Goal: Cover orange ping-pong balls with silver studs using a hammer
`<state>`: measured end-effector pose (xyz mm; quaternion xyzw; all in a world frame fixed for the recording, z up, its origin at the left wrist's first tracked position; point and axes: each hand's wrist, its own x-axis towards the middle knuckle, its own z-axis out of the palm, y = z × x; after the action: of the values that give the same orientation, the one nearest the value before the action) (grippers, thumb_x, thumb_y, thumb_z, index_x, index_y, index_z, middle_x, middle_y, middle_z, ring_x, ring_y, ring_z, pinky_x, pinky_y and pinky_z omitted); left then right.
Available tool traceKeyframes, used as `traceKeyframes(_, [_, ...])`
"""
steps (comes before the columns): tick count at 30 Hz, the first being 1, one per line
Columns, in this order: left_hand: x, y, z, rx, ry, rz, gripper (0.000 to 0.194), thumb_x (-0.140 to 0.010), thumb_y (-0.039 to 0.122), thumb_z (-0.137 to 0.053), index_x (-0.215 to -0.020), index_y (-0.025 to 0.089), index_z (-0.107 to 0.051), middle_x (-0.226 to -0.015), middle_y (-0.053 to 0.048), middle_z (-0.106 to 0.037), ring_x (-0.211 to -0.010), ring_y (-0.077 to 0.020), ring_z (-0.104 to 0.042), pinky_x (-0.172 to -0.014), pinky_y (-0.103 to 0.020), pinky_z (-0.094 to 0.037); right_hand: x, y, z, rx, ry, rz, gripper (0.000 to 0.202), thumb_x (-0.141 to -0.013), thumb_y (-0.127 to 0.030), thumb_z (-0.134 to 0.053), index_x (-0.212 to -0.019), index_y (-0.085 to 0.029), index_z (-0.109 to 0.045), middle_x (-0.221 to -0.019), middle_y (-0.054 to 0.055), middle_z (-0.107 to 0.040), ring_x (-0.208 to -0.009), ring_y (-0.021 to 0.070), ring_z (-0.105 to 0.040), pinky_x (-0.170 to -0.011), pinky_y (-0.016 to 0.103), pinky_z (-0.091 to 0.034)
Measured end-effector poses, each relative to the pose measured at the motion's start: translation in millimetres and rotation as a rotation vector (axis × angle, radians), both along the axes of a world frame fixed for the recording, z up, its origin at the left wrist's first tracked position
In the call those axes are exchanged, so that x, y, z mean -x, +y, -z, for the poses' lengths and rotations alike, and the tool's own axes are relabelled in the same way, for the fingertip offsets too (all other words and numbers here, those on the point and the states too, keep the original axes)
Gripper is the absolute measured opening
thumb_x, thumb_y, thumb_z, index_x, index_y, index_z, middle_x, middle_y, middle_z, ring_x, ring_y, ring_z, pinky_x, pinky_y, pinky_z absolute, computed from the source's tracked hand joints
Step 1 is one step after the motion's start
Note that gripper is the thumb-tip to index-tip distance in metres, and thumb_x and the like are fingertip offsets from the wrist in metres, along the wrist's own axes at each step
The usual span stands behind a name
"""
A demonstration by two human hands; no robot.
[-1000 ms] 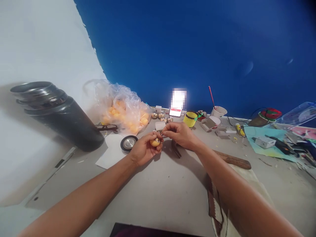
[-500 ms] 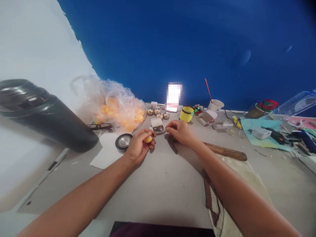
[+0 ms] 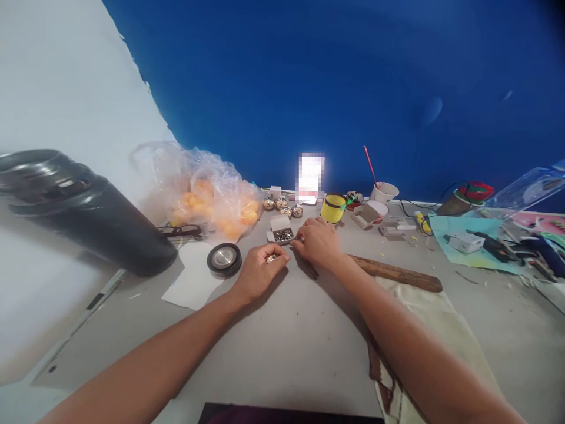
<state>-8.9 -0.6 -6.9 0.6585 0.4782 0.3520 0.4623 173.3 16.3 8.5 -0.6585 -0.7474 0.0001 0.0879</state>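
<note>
My left hand (image 3: 258, 272) is closed around a small yellow ball (image 3: 272, 257) with shiny metal on the part that shows between the fingers. Right beyond it stands a small open cardboard box (image 3: 281, 222) full of silvery tacks (image 3: 283, 235). My right hand (image 3: 318, 240) is at the right side of this box, its fingers curled together; what they hold, if anything, is hidden. Beneath that hand lies a hammer, its dark head (image 3: 305, 264) partly covered and its wooden handle (image 3: 397, 274) reaching out to the right.
At the back left is a clear bag of orange balls (image 3: 198, 200), with several metal-studded balls (image 3: 285, 210) beside it. A dark bottle (image 3: 106, 218), a round black-rimmed lid (image 3: 224, 258), a yellow cup (image 3: 332, 209), a white cup (image 3: 384, 193) and a cloth bag (image 3: 435, 330) stand or lie around.
My left hand has turned over the ball and come slightly lower and right, covering more of it. The right hand has shifted a little, its fingers now more hidden behind its back.
</note>
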Motion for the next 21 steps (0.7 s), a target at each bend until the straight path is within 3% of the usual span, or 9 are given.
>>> traceKeyframes(6, [0, -2, -2.3, -0.038, 0.007, 0.038, 0.018, -0.076, 0.031, -0.067, -0.063, 0.019, -0.067, -0.061, 0.001, -0.061, -0.06, -0.0148, -0.047, -0.059, -0.026, -0.035, 16, 1, 4.5, 0.036, -0.101, 0.034, 0.024, -0.094, -0.026, -0.058, -0.096, -0.018, -0.08, -0.109, 0.016, -0.072, -0.11, 0.0314, -0.058, -0.086, 0.04, -0.043])
traceKeyframes(15, [-1, -3, -3.5, -0.022, 0.008, 0.062, 0.018, -0.077, 0.031, -0.065, -0.064, 0.019, -0.067, -0.062, 0.0, -0.063, -0.062, -0.0165, -0.051, -0.062, -0.027, -0.039, 17, 0, 0.5, 0.063, -0.12, 0.077, 0.026, -0.093, -0.03, -0.058, -0.101, -0.016, -0.078, -0.112, 0.018, -0.072, -0.112, 0.0323, -0.058, -0.085, 0.04, -0.044])
traceKeyframes(21, [1, -2, -1.3, -0.048, 0.023, 0.073, 0.018, -0.077, 0.031, -0.066, -0.064, 0.019, -0.068, -0.064, -0.001, -0.065, -0.064, -0.017, -0.053, -0.063, -0.027, -0.04, 16, 0, 3.5, 0.064, -0.124, 0.064, 0.025, -0.092, -0.018, -0.054, -0.099, -0.015, -0.078, -0.11, 0.018, -0.072, -0.111, 0.0319, -0.059, -0.084, 0.039, -0.043])
